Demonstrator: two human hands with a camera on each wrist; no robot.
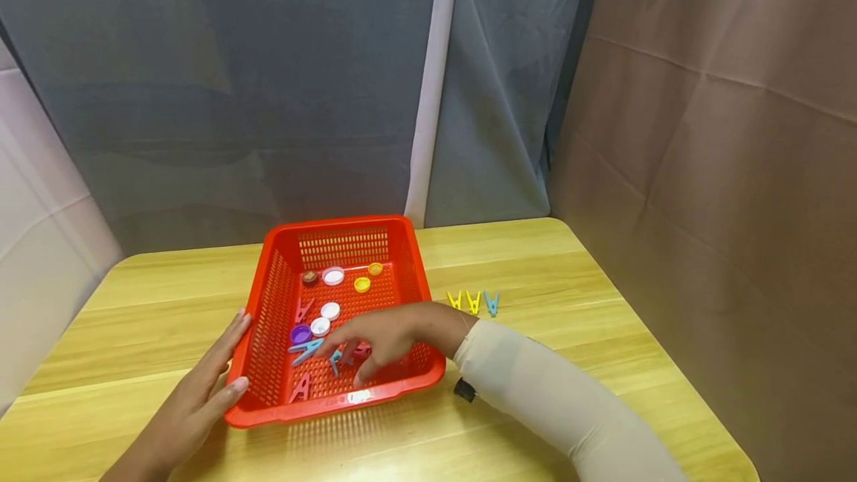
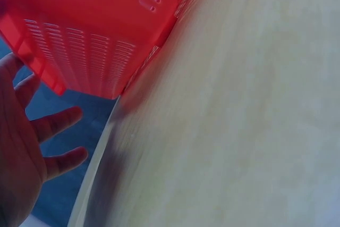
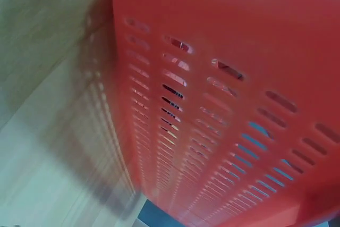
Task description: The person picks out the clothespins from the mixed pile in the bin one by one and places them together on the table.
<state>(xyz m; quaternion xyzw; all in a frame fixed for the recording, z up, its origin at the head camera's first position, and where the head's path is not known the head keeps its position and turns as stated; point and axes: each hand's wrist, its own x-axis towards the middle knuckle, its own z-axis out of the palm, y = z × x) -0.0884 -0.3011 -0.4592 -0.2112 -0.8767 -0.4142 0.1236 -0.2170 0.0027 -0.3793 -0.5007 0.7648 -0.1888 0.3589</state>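
The red basket (image 1: pixel 341 222) is set on the wooden counter (image 1: pixel 569 288), left of the scene's middle; its left rim is touched by the left hand (image 1: pixel 201 393), whose fingers are extended and spread apart, with nothing grasped. The right hand (image 1: pixel 384 333) is lowered into the near right part of the basket, its thumb and index finger held well apart and nothing seen gripped between them; the fingertips are bent down among the clothespins, and whether any is touched cannot be told.

Just beside the index fingertip a large blue clothespin (image 1: pixel 306 350) is seen; a small blue clothespin (image 1: pixel 335 364) and a red clothespin (image 1: pixel 362 350) are partly covered by the hand; one pink clothespin (image 1: pixel 301 388) is placed at the near left, another pink clothespin (image 1: pixel 303 310) along the left wall.

Farther back, a purple cap (image 1: pixel 300 334), a near white cap (image 1: pixel 320 326) and a far white cap (image 1: pixel 330 311) are grouped; a brown cap (image 1: pixel 310 278), a pink-rimmed cap (image 1: pixel 332 276), a yellow cap (image 1: pixel 362 285) and an orange cap (image 1: pixel 375 268) are scattered at the far end.

Right of the basket, a left yellow clothespin (image 1: pixel 454 300), a right yellow clothespin (image 1: pixel 473 303) and a light blue clothespin (image 1: pixel 492 304) are lined up on the counter; the right forearm is covered by a pale sleeve (image 1: pixel 535 385).
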